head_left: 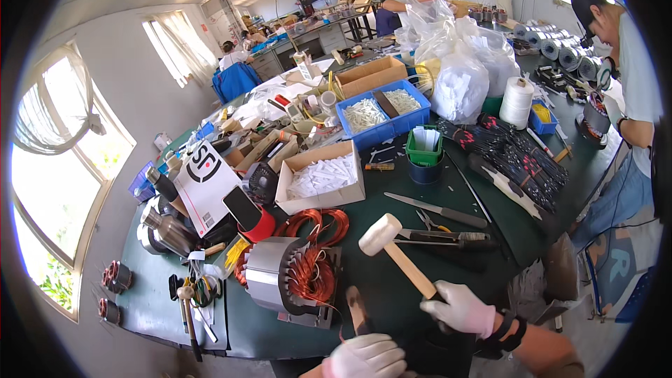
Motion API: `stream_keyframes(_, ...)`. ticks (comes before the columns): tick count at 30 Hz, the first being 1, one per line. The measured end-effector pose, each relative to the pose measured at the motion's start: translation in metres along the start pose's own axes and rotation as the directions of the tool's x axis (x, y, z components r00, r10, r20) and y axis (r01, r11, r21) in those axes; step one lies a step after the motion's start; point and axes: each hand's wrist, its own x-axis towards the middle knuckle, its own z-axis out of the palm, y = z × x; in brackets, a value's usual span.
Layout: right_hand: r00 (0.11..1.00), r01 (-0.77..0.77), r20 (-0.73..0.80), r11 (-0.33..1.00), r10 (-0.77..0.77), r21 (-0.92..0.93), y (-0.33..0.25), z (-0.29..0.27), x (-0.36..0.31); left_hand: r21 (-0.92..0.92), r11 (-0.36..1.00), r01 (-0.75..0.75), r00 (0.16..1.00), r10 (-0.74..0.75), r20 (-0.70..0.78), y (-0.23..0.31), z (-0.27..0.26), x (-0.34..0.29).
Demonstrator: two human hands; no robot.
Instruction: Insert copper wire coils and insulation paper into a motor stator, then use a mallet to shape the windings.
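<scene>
My right hand (465,308), in a white glove with a black band at the wrist, is closed around the dark grip of a mallet (409,269). The mallet has a white head and a pale wooden handle, and its head is raised toward the table's middle. My left hand (367,357), gloved too, is closed on a flat brown tool (356,306) with a dark lower part; its exact kind is unclear. Just left of that tool stands a motor stator (271,281), a grey metal cylinder with copper-red windings (312,276) bulging from its end. Loose copper coils (318,224) lie behind it.
Beyond the stator are a phone (241,208) on a red holder, a carton of white strips (322,178) and a blue bin (381,136). A long knife (437,210) and pliers (430,220) lie behind the mallet. At right, a person (633,84) works at the table.
</scene>
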Motion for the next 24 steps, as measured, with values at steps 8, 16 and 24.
stream_keyframes(8, 1.0, -0.028, 0.014, 0.645, 0.027, 0.764, -0.013, 0.129, -0.002, -0.725, 0.377, 0.577, -0.413, -0.631, -0.657, 0.001, -0.128, -0.161)
stream_keyframes(16, 0.995, -0.025, -0.051, 0.709, 0.086, 0.704, -0.024, 0.149, -0.008, -0.313, 0.325, 0.892, 0.22, -0.919, -0.327, -0.01, -0.115, -0.197)
stream_keyframes(24, 0.958, -0.029, -0.253, 0.918, 0.139, 0.395, -0.006, 0.065, -0.011, 0.606, 0.78, 0.152, 0.946, -0.292, 0.139, -0.066, -0.115, 0.005)
